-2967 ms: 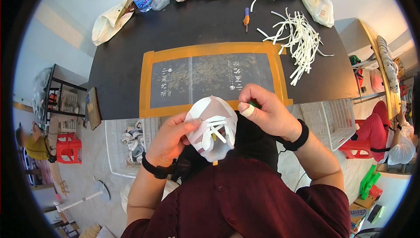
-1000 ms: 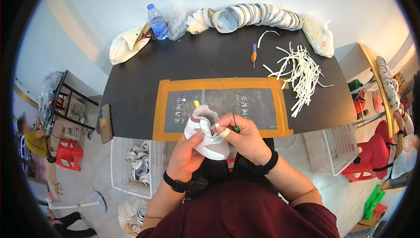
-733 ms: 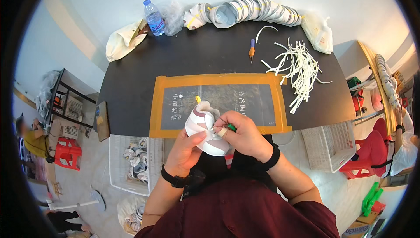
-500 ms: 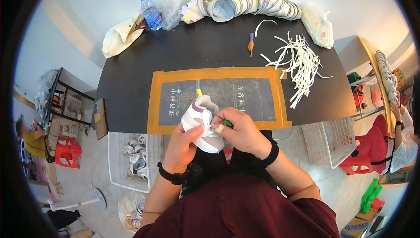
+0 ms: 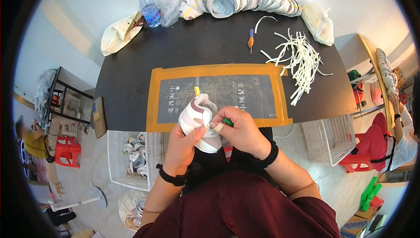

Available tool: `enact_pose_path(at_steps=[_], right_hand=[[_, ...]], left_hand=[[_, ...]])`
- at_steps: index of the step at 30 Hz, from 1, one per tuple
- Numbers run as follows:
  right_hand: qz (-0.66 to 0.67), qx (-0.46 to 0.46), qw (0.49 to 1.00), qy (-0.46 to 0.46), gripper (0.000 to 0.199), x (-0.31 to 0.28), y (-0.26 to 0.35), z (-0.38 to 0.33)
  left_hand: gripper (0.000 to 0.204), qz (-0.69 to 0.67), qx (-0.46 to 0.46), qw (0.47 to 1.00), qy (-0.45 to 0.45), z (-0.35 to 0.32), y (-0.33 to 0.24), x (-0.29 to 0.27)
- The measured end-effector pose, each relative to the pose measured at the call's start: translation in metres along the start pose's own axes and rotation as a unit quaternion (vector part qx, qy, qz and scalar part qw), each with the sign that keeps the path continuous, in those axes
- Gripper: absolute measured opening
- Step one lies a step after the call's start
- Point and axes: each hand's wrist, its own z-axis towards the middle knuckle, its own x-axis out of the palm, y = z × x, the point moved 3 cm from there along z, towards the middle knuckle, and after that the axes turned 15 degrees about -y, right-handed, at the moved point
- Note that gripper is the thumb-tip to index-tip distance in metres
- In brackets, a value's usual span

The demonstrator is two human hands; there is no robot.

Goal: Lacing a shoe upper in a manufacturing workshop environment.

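Over the table's near edge I hold a small white and mauve-beige sneaker (image 5: 210, 145) with a yellow heel loop (image 5: 197, 90). My left hand (image 5: 180, 150) is closed around its left side, thumb across the upper. My right hand (image 5: 243, 133) is closed on an awl-like tool with a green handle (image 5: 228, 122). The tool's thin metal shaft points toward the shoe's opening; where the tip ends is hard to see. My right fingertips are against the shoe's lacing area, and whether they also pinch a lace cannot be made out.
A taped mat (image 5: 218, 67) lies before me on the black table (image 5: 118, 93). White laces (image 5: 306, 61) are heaped at right, near an orange-and-blue-handled tool (image 5: 250, 41). Nested shoe uppers (image 5: 258, 1), a water bottle (image 5: 150, 10) and bags line the wall. Crates (image 5: 111, 159) flank me; people sit farther off.
The shoe and both hands have shifted very slightly, the shoe tilting a little to the left. My grip on the shoe and the tool is the same.
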Motion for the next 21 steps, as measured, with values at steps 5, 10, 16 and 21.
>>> enact_pose_path(at_steps=[5,10,16,21], right_hand=[[0.006,0.012,1.0,-0.005,0.013,0.002,-0.003,-0.001],[-0.019,-0.018,1.0,-0.008,0.012,0.002,0.001,-0.001],[-0.024,-0.05,0.998,-0.032,0.012,0.005,0.001,-0.003],[-0.021,-0.051,0.998,-0.042,0.011,0.006,-0.007,-0.003]], left_hand=[[0.038,-0.001,0.001,1.0,-0.014,-0.002,0.0,0.0],[0.038,0.039,0.043,0.998,0.003,-0.004,-0.003,0.003],[0.033,0.088,0.059,0.994,-0.019,-0.007,-0.005,0.008],[0.031,0.098,0.075,0.992,-0.024,-0.008,-0.004,0.01]])
